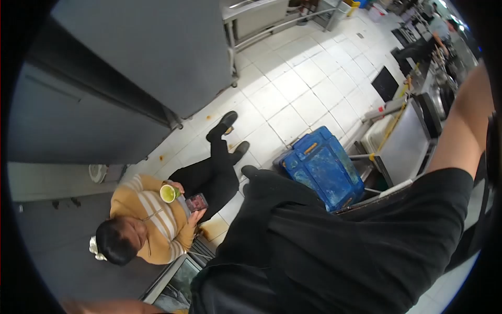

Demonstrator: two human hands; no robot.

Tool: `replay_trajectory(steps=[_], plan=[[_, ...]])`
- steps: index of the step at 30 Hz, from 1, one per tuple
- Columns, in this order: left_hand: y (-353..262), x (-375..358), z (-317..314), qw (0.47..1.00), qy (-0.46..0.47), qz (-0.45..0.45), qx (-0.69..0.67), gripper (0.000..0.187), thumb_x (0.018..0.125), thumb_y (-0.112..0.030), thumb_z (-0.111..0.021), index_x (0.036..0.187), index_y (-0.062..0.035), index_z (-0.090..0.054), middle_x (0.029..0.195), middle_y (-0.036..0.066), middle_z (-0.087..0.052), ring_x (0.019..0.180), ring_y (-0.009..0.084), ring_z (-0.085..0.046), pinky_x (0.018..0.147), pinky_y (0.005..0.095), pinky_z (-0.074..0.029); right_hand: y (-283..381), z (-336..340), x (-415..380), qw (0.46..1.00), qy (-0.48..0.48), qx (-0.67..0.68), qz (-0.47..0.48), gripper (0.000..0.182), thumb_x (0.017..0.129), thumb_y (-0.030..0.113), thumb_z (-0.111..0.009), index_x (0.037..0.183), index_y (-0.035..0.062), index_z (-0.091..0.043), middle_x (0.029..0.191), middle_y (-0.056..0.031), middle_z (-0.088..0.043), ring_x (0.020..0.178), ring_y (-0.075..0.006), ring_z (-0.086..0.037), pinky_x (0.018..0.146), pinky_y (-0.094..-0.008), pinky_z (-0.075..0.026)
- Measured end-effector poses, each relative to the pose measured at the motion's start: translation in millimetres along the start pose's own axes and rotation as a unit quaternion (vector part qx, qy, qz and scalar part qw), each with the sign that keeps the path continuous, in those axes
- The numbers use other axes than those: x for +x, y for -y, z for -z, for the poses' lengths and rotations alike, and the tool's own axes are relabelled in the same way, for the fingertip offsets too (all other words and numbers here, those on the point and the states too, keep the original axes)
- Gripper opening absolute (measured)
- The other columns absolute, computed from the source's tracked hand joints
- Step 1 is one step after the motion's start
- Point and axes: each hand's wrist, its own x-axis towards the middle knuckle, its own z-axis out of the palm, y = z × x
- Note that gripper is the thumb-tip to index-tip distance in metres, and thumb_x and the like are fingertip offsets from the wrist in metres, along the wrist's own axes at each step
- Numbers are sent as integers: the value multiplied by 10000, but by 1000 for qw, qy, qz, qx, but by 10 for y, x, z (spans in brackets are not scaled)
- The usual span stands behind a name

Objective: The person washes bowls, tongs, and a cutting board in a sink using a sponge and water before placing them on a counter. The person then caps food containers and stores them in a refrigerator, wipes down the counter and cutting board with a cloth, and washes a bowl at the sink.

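Observation:
Neither of my hands shows. My bare right arm (463, 128) comes out of a short black sleeve and runs up to the right edge, where the picture cuts it off before the hand. Of my left arm (115, 306) only a strip of skin lies along the bottom left edge, its hand out of sight. Close by my right arm is a steel counter (410, 152). A scuffed blue plastic bin (324, 167) with a closed lid stands on the floor beside my legs.
At left, a person in a striped tan sweater (151, 214) holds a cup (168, 193) and a phone (197, 202), legs stretched across the tiles. Tall grey cabinets (141, 47) line that side. Another person (439, 31) stands farther off by the cooking line. A black mat (385, 83) lies on the floor.

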Motion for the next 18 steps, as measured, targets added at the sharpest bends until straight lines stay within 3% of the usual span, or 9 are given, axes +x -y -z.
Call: replay_trajectory(steps=[2, 6, 8, 9, 12, 13, 15, 17, 18], plan=[[16, -694, -747, 995, 51, 84, -22, 272, 974, -262, -619, 932, 4, -658, 938, 124, -702, 801, 175, -667, 675, 321, -545, -130, 458, -409, 998, 10, -50, -48, 345, 978, 246, -565, 1113, -71, -561, 974, -232, -604, 909, -337, -614, 721, -364, -511], [-3228, -173, -1908, 799, 69, 345, -487, 85, 972, 12, -590, 992, 81, -636, 987, 168, -711, 853, 227, -690, 799, 292, -589, -356, 1426, -1124, 980, -32, -145, -131, 334, 986, 247, -556, 1087, -71, -570, 927, -214, -618, 857, -317, -635, 671, -345, -528], [-4369, -24, -2001, 704, 294, 351, -543, 168, 941, -102, -675, 1035, 31, -632, 991, 115, -657, 918, 189, -641, 821, 324, -540, -458, 1892, -1477, 962, -69, -196, -178, 329, 990, 247, -551, 1075, -70, -575, 904, -206, -625, 831, -308, -645, 646, -336, -536], [-4785, 23, -2035, 563, 457, 279, -630, 271, 893, -159, -708, 1105, -14, -624, 1166, 154, -622, 1095, 305, -616, 971, 401, -478, -518, 2079, -1665, 951, -94, -215, -202, 328, 992, 247, -549, 1068, -70, -577, 892, -201, -628, 818, -303, -651, 633, -332, -540], [-5759, -453, -2420, 223, 560, -345, -719, 649, 786, -259, -808, 1348, -61, -550, 1377, 171, -550, 1167, 368, -586, 1018, 391, -465, -1036, 2332, -2425, 913, -187, -204, -299, 324, 999, 248, -542, 1049, -70, -584, 856, -188, -639, 780, -288, -666, 596, -318, -552], [-6007, -383, -2661, 69, 667, -337, -661, 636, 823, -302, -786, 1365, -72, -545, 1361, 207, -570, 1190, 362, -598, 1008, 431, -476, -1296, 2265, -2754, 895, -211, -177, -351, 324, 1001, 248, -540, 1043, -70, -587, 845, -183, -642, 767, -283, -671, 583, -314, -556], [-6610, -938, -3228, -173, 701, 43, -691, 628, 881, -354, -736, 1387, -54, -516, 1335, 192, -571, 993, 347, -667, 931, 428, -522, -1818, 1871, -3350, 824, -232, -103, -506, 363, 991, 340, -559, 1169, 26, -602, 892, -59, -634, 824, -154, -630, 691, -255, -483], [-7368, -1984, -3819, -21, 612, 329, -719, 620, 891, -376, -704, 1398, -79, -506, 1360, 223, -556, 1167, 367, -606, 988, 469, -478, -2306, 1641, -3630, 770, -173, -23, -614, 376, 993, 383, -560, 1189, 66, -614, 907, 1, -620, 804, -70, -590, 697, -216, -437], [-7518, -2356, -3982, 263, 684, 226, -642, 644, 892, -405, -691, 1413, -87, -486, 1359, 211, -562, 1196, 361, -590, 998, 468, -472, -2683, 1350, -3841, 736, -238, 73, -630, 283, 995, 302, -565, 1098, 50, -644, 877, 8, -626, 792, -85, -599, 713, -238, -458]])
